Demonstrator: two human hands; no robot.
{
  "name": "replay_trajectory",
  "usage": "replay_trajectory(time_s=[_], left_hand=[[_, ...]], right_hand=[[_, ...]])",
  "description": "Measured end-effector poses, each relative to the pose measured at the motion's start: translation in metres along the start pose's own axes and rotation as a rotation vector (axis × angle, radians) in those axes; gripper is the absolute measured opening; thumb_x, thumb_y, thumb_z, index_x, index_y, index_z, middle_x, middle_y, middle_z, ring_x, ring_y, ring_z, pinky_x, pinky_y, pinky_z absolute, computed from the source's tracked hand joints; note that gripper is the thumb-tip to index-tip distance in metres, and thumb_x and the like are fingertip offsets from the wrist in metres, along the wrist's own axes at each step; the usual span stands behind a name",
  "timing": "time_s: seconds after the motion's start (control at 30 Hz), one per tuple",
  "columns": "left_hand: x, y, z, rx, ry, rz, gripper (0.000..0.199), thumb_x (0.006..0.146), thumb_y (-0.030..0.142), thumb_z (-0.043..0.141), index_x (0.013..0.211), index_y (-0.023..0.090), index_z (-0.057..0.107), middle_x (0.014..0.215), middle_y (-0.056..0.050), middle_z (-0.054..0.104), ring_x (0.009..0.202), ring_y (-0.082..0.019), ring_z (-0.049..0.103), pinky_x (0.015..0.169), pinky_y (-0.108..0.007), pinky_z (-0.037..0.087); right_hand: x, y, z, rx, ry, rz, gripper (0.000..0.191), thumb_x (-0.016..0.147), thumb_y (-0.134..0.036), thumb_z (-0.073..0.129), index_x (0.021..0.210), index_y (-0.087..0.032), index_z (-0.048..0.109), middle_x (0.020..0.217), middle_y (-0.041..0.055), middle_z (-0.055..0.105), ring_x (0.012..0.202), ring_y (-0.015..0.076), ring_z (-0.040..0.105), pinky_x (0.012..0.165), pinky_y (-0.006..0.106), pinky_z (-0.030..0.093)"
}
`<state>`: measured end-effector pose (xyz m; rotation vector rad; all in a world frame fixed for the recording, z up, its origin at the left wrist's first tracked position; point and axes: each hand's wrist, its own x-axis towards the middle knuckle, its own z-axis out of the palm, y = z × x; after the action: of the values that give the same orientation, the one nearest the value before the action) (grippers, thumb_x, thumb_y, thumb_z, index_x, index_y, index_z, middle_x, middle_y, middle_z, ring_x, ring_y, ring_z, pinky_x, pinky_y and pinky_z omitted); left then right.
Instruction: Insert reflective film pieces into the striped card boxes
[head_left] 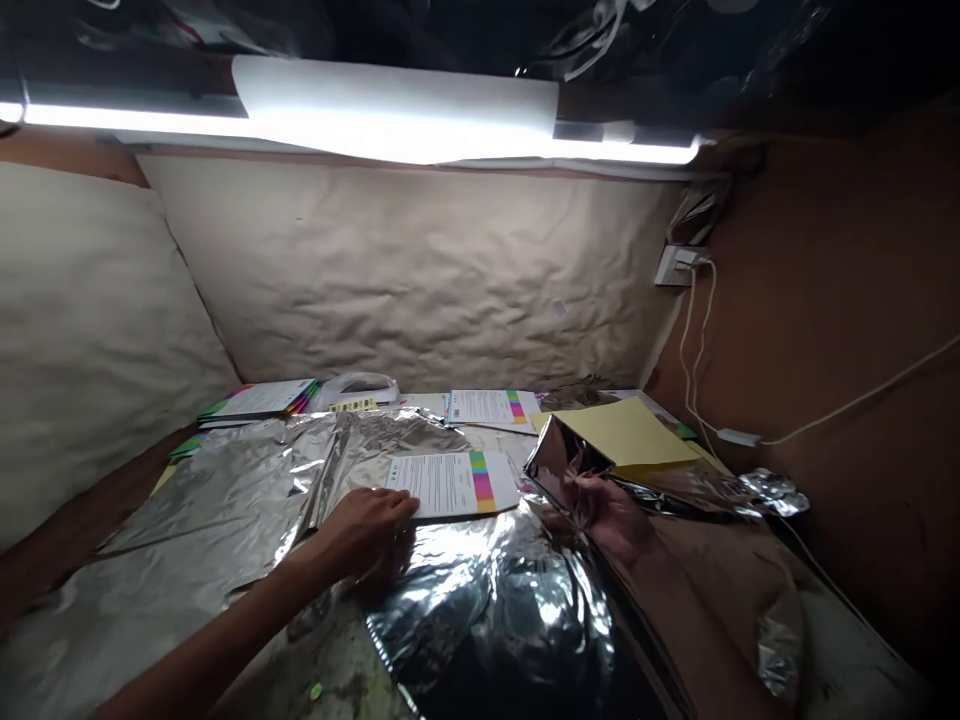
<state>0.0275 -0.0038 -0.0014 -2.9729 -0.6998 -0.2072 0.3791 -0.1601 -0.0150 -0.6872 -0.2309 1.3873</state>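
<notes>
A printed card (442,484) with a colored stripe lies on a sheet of shiny silver foil (502,600) in the middle of the table. My left hand (375,520) rests at the card's left end, its fingertips pressing on the edge. At the card's right, my right hand (611,515) is closed on a raised, folded-over edge of the foil. The foil stands up above those fingers and drapes down toward the front.
More foil (202,520) covers the left side. Behind lie a stack of cards (262,400), another printed card (487,406), a clear plastic item (364,388) and yellow paper (630,432). White cables (694,350) hang from a wall outlet (679,265) at right.
</notes>
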Motion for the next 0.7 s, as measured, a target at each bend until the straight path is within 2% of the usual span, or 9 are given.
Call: replay_trajectory(time_s=[0.07,0.13,0.2,0.27,0.37,0.5,0.53,0.6,0.7], left_hand=[[-0.018,0.005,-0.001,-0.021,-0.014,-0.015,0.051,0.085,0.034,0.060,0.135,0.027,0.050,0.132,-0.010,0.060,0.116,-0.029,0.060,0.095,-0.041,0.047],[-0.017,0.001,0.001,-0.069,-0.048,-0.042,0.081,0.079,0.053,0.066,0.149,0.026,0.034,0.153,-0.014,0.038,0.138,-0.034,0.038,0.110,-0.048,0.034],[-0.006,-0.009,0.008,-0.132,-0.141,-0.066,0.108,0.069,0.070,0.067,0.155,0.024,0.021,0.161,-0.018,0.018,0.147,-0.039,0.019,0.115,-0.054,0.021],[0.006,-0.021,0.018,-0.200,-0.223,-0.065,0.120,0.065,0.080,0.063,0.156,0.023,0.011,0.162,-0.019,0.009,0.148,-0.040,0.009,0.116,-0.057,0.013],[0.015,-0.032,0.034,-0.275,-0.207,-0.028,0.119,0.067,0.081,0.060,0.157,0.025,0.006,0.162,-0.018,0.012,0.149,-0.038,0.010,0.116,-0.057,0.008],[0.014,-0.033,0.041,-0.328,-0.057,-0.022,0.121,0.060,0.077,0.069,0.156,0.024,0.017,0.154,-0.018,0.032,0.141,-0.038,0.028,0.115,-0.053,0.018],[0.013,-0.032,0.041,-0.348,-0.032,-0.015,0.122,0.058,0.076,0.071,0.155,0.024,0.019,0.152,-0.018,0.035,0.138,-0.038,0.032,0.114,-0.052,0.022],[0.012,-0.031,0.039,-0.387,-0.005,-0.004,0.124,0.056,0.074,0.074,0.155,0.023,0.020,0.149,-0.018,0.037,0.135,-0.038,0.036,0.111,-0.050,0.028],[0.013,-0.031,0.038,-0.410,-0.015,0.001,0.123,0.057,0.072,0.076,0.155,0.025,0.019,0.152,-0.018,0.033,0.138,-0.040,0.032,0.111,-0.051,0.029]], right_hand=[[0.001,0.000,0.000,-0.028,0.035,0.034,0.019,0.070,-0.003,0.070,0.080,-0.019,0.066,0.075,-0.0014,0.075,0.070,0.0151,0.073,0.077,0.034,0.062],[0.002,0.001,0.006,-0.070,0.051,0.076,0.017,0.071,-0.003,0.068,0.074,-0.019,0.064,0.072,-0.0009,0.074,0.067,0.0146,0.072,0.078,0.032,0.062],[0.004,0.004,0.018,-0.119,0.042,0.129,0.017,0.072,-0.002,0.066,0.071,-0.019,0.062,0.072,-0.0003,0.074,0.067,0.0134,0.072,0.077,0.028,0.061],[0.009,0.010,0.034,-0.166,0.030,0.170,0.016,0.073,-0.003,0.065,0.071,-0.018,0.060,0.073,0.0010,0.074,0.067,0.0120,0.071,0.073,0.022,0.060],[0.024,0.024,0.057,-0.217,0.038,0.215,0.014,0.075,-0.003,0.062,0.073,-0.016,0.059,0.071,0.0023,0.073,0.063,0.0114,0.070,0.068,0.021,0.059],[0.051,0.040,0.078,-0.289,0.045,0.308,0.013,0.078,-0.003,0.054,0.074,-0.015,0.057,0.063,0.0009,0.069,0.056,0.0141,0.067,0.074,0.040,0.061],[0.057,0.044,0.081,-0.303,0.038,0.319,0.012,0.078,-0.003,0.053,0.075,-0.014,0.057,0.063,0.0010,0.069,0.056,0.0146,0.067,0.074,0.042,0.061],[0.065,0.049,0.084,-0.322,0.013,0.311,0.012,0.075,-0.002,0.055,0.074,-0.014,0.058,0.063,0.0013,0.069,0.057,0.0140,0.068,0.072,0.036,0.061],[0.069,0.055,0.085,-0.336,-0.036,0.242,0.015,0.071,-0.001,0.060,0.071,-0.016,0.059,0.066,0.0006,0.071,0.060,0.0109,0.068,0.064,0.020,0.057]])
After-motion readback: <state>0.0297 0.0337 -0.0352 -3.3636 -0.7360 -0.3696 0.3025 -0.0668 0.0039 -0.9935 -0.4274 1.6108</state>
